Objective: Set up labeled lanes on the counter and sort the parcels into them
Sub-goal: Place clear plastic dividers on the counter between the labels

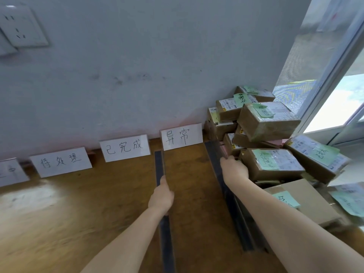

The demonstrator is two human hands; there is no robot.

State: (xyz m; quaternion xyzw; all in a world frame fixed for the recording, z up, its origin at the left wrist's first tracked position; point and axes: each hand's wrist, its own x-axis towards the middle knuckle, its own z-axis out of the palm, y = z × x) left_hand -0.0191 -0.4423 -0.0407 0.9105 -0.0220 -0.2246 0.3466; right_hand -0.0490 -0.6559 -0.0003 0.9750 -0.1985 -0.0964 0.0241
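Note:
Several white label cards lean against the wall on the wooden counter (84,209): 待处理 (61,161), 已完成 (124,147) and 异常 (181,136), plus a cut-off card (10,173) at the far left. My left hand (161,197) grips a long dark divider strip (160,164) lying left of the 异常 card. A second dark strip (228,192) lies right of that card. My right hand (234,168) holds its far part, right beside the parcel pile (269,123) of brown boxes with green notes.
A large cardboard box (307,201) with a green note sits at the near right of the pile. A wall socket (21,26) is at the upper left. A glass door or window (334,85) stands right behind the parcels.

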